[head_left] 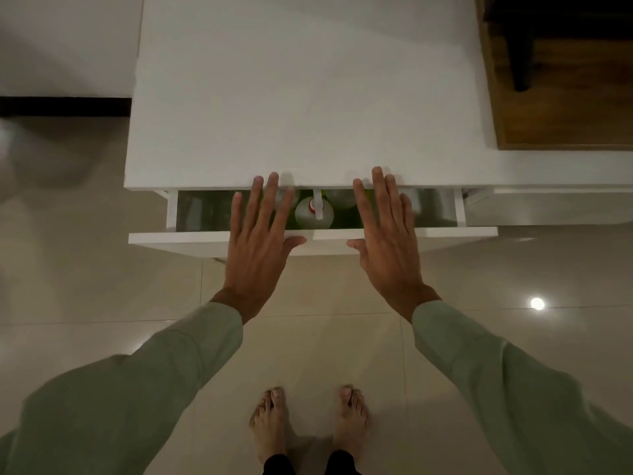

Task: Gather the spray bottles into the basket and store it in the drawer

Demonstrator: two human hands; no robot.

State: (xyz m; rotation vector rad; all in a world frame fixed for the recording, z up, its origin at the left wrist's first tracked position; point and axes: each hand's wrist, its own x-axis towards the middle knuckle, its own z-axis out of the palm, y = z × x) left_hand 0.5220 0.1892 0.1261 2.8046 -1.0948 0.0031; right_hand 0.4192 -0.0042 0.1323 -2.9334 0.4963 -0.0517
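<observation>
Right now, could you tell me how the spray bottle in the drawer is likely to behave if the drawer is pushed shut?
The spray bottle stands upright, so a sharp shove might tip it. The green basket around it probably limits sliding.

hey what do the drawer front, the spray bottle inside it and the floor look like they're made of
Drawer front: probably painted or laminated board, matte white with a flat, square edge.
Spray bottle: likely translucent plastic, its body cloudy, with a white nozzle.
Floor: seemingly polished ceramic or stone tile, with grout lines and a mirrored lamp glare.
</observation>
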